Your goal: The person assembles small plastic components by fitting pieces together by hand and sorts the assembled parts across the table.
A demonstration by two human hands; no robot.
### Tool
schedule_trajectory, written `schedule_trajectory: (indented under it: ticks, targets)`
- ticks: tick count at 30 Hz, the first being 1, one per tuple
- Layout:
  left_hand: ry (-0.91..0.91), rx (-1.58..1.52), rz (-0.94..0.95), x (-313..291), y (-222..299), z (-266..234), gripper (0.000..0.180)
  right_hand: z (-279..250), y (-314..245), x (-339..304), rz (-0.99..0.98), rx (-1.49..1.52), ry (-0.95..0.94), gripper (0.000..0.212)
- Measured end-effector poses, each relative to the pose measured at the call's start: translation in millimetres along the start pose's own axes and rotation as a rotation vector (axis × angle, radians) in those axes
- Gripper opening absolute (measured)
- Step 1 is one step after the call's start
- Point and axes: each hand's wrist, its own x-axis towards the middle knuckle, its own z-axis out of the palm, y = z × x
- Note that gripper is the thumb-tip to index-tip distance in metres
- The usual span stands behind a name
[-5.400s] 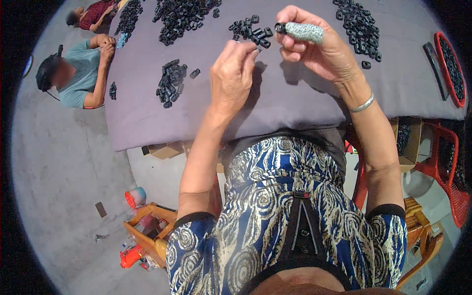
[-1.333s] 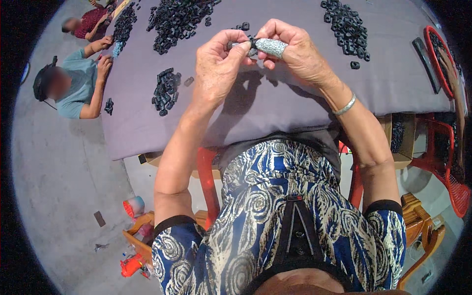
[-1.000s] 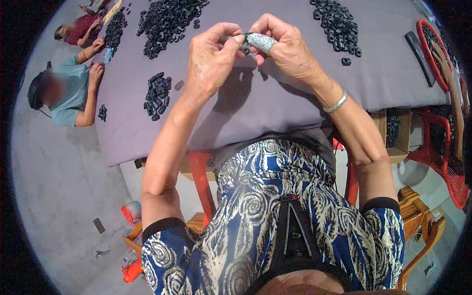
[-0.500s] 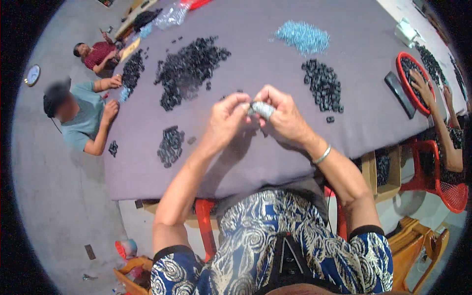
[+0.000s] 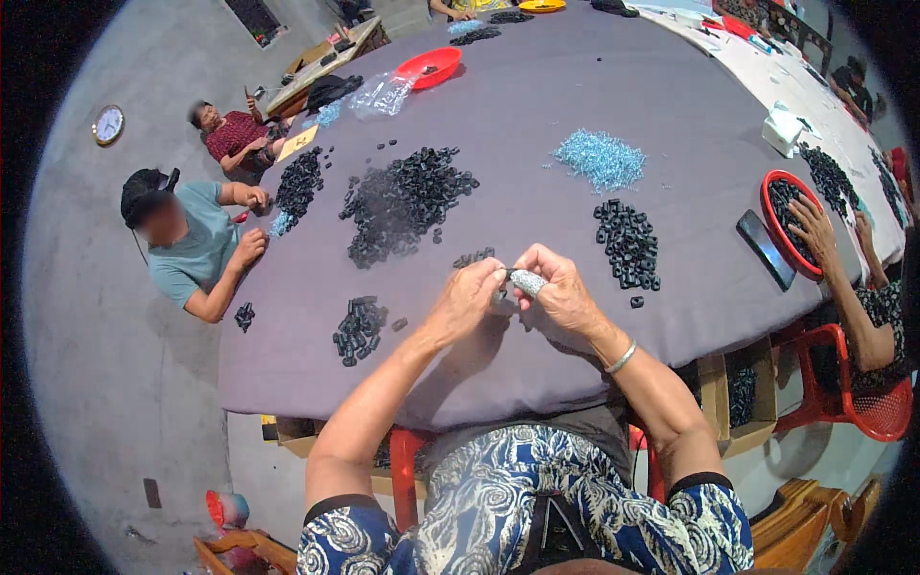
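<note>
Head view: a person sits at a broad table under a grey-purple cloth (image 5: 575, 115), both hands raised just above it.
Right hand (image 5: 565, 297): closed around a small silvery-blue speckled cylinder (image 5: 527, 282), which pokes out toward the other hand.
Left hand (image 5: 467, 302): fingertips pinched at the cylinder's tip; whether a small dark piece sits between them cannot be told.
Nearest stock: a loose heap of small black ring-shaped parts (image 5: 628, 244) just right of the hands, a smaller black clump (image 5: 358, 330) to the left, a few strays (image 5: 473, 257) just beyond.
Farther off: a large black pile (image 5: 402, 201) and a mound of pale blue slivers (image 5: 602, 158).
Others: a seated person in a teal shirt (image 5: 196, 251) at the left edge; another's hand in a red round tray (image 5: 792, 222) at right.
Risk: the pinch is fine and held off the cloth, so a slipped fingertip would likely drop the piece among the look-alike strays below.
</note>
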Motion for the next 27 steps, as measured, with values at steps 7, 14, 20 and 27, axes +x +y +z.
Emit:
schedule_trajectory:
  ticks: [7,14,20,27]
  targets:
    - [0.151,0.254,0.153,3,13,9,0.022,-6,4,2,-0.106,-0.063,0.014,0.007]
    - [0.331,0.238,0.167,1,5,28,0.021,-3,4,3,-0.074,-0.059,0.054,0.004]
    - [0.13,0.192,0.076,-3,28,8,0.019,-10,4,6,-0.113,-0.063,-0.021,0.003]
    - [0.155,0.179,0.125,-7,30,17,0.018,-9,8,5,-0.15,-0.022,-0.005,0.003]
